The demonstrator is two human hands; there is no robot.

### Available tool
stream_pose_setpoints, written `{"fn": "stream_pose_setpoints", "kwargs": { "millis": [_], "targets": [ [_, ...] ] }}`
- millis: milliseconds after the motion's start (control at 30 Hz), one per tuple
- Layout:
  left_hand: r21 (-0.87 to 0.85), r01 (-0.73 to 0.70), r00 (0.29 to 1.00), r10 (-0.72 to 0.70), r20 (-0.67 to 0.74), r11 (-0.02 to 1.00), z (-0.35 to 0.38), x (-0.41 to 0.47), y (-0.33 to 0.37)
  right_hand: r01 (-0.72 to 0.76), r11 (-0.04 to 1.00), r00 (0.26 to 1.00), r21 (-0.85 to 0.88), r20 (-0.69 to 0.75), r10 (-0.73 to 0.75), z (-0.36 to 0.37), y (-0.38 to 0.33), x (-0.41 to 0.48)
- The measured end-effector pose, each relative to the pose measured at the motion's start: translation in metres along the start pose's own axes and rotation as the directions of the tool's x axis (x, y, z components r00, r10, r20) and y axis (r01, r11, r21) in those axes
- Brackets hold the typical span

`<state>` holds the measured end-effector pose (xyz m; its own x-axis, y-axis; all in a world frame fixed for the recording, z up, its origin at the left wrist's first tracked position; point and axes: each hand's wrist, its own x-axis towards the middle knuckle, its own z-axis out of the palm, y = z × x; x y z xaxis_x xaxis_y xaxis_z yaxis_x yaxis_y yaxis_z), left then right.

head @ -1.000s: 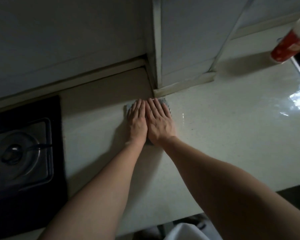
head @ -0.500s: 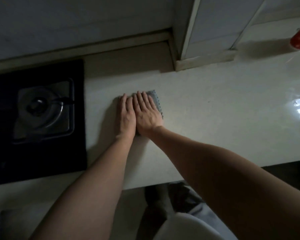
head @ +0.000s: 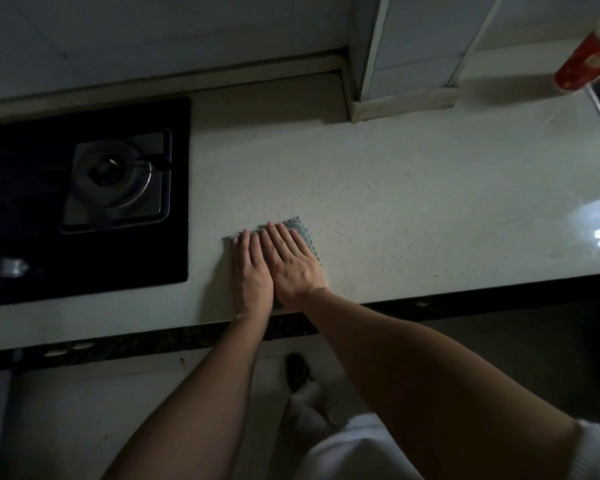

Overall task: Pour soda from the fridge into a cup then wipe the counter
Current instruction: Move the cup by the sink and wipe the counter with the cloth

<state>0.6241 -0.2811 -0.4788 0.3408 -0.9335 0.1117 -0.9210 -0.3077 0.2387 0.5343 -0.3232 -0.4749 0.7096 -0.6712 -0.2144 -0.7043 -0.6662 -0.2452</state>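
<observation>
Both hands lie flat, fingers straight, side by side on a grey cloth (head: pixel 303 233) near the front edge of the pale worktop (head: pixel 413 209): left hand (head: pixel 252 275), right hand (head: pixel 293 263) (neither grips anything). A gas hob (head: pixel 118 178) sits to the left; a red cup (head: pixel 589 60) stands far right.

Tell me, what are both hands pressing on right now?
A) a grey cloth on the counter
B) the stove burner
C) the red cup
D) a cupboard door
A: the left hand and right hand lie flat, side by side, on the cloth on the counter, right of the stove.
</observation>
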Motion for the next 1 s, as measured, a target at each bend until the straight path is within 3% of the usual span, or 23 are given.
{"fn": "stream_pose_setpoints", "kwargs": {
  "millis": [133, 267, 633, 800, 1000],
  "targets": [
    [0.129, -0.045, 0.993, 0.03, 0.114, 0.991, 0.022, -0.006, 0.024, 0.057, 0.998, 0.998, 0.0, 0.001, -0.057, -0.004, 0.035, -0.018],
    [0.005, 0.081, 0.99, -0.081, 0.117, 0.997, 0.036, 0.002, 0.087, 0.043, 0.999, 0.999, 0.023, -0.031, -0.042, -0.009, 0.094, -0.037],
    [-0.093, -0.01, 0.996, 0.018, 0.092, 0.996, 0.084, 0.044, 0.23, -0.089, 0.996, 0.99, -0.012, -0.11, 0.087, -0.029, 0.238, -0.081],
    [-0.081, -0.011, 0.994, 0.02, 0.104, 0.997, 0.089, 0.044, 0.237, -0.125, 0.992, 0.989, -0.01, -0.074, 0.124, -0.033, 0.24, -0.087],
    [-0.07, 0.037, 0.997, -0.032, 0.075, 0.997, 0.077, 0.007, 0.19, -0.086, 0.995, 0.996, 0.059, -0.008, 0.086, -0.018, 0.185, -0.09]
  ]
}}
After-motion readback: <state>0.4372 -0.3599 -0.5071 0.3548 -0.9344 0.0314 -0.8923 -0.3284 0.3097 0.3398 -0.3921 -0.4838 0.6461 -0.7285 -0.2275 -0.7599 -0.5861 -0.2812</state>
